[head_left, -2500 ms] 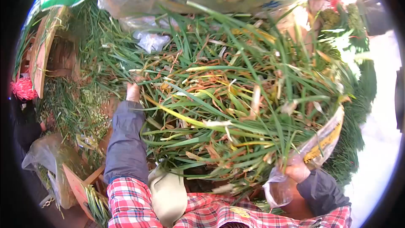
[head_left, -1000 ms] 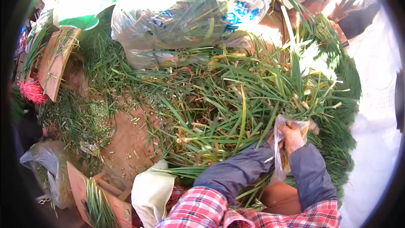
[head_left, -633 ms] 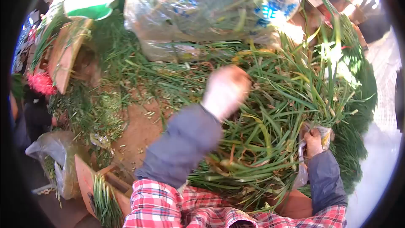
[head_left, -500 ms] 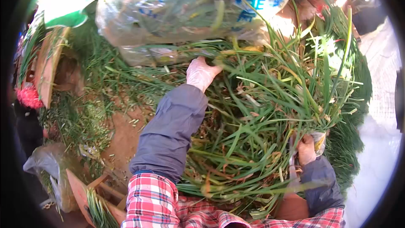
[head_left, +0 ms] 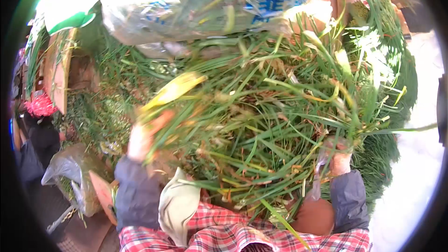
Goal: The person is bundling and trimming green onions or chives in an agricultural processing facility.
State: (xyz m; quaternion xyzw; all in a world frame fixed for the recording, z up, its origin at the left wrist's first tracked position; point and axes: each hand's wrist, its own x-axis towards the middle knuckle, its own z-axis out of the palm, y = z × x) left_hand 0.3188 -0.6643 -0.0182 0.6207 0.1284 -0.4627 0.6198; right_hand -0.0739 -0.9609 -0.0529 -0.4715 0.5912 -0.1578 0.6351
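Blurred by motion, my left hand (head_left: 142,140) is at the left edge of a big heap of long green leaves (head_left: 261,126). Several green leaves run through and past its closed fingers, and a broad yellow leaf (head_left: 172,91) lies just above it. My right hand (head_left: 340,162) is closed at the heap's right side, round the lower end of a bundle of green stalks (head_left: 357,121). Thin clear plastic shows beside its fingers, which are partly hidden.
A large clear bag with blue print (head_left: 205,11) lies behind the heap. At the left are a wooden board (head_left: 57,72), a pink tangle (head_left: 41,106) and a plastic bag (head_left: 77,177). Dense greens (head_left: 396,98) stand along the right, beside a white sheet (head_left: 415,172).
My left hand has moved left and towards me from the heap's far edge, with leaves trailing along. The yellow leaf has come into view beside it. My right hand has stayed nearly in place.
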